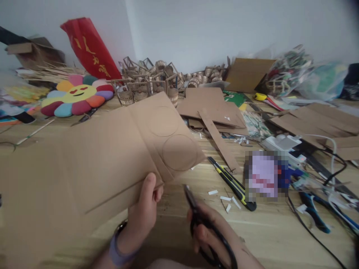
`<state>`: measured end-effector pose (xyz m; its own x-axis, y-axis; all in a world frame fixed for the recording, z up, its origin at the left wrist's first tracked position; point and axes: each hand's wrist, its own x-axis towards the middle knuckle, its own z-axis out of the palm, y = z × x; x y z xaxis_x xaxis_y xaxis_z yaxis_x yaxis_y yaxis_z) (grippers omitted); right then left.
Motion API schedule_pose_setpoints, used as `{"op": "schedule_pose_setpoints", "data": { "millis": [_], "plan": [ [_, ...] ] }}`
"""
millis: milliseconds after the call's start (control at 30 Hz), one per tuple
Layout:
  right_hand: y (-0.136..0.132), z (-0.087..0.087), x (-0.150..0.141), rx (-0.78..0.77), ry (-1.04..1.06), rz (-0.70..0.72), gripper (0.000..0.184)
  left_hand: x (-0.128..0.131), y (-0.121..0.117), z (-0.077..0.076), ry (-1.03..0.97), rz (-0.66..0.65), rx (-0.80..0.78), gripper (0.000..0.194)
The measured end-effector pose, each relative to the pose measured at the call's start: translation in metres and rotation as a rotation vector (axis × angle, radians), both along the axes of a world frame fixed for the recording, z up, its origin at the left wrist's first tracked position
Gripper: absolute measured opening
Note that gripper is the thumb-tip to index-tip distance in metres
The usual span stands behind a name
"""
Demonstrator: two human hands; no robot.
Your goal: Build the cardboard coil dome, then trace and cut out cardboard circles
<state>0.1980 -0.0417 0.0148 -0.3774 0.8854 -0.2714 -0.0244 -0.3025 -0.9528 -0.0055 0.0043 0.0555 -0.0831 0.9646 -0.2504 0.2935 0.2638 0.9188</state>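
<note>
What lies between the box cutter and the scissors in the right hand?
In the head view, small white scraps lie on the wooden tabletop there.

Black-and-yellow cutter (pixel 232 184), red-and-gold bag (pixel 90 48)

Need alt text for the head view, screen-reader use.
Left hand holds a large cardboard sheet with two drawn circles; right hand grips black-handled scissors. A utility knife and paper scraps lie on the wooden table.
</note>
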Motion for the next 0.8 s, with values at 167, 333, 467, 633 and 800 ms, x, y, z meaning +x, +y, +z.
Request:
{"op": "schedule_pose_setpoints", "data": {
  "millis": [167,333,467,633,800],
  "plan": [
    [0.022,0.001,0.034,0.217,0.058,-0.572,0.053,-0.007,0.001,0.030,0.096,-0.072,0.040,0.053],
    [0.036,0.021,0.039,0.191,0.266,-0.690,0.051,-0.009,0.003,0.030,0.073,-0.209,-0.067,0.050],
    [0.038,0.026,0.028,0.052,0.280,-0.739,0.039,-0.010,0.021,0.007,-0.154,-0.199,-0.169,0.037],
    [0.044,0.024,0.014,0.034,0.386,-1.004,0.041,0.012,0.028,-0.016,-0.742,-0.179,-0.071,0.066],
    [0.040,0.021,-0.011,0.055,0.430,-1.110,0.040,0.046,0.008,-0.013,-0.958,-0.297,-0.139,0.059]
  ]
}}
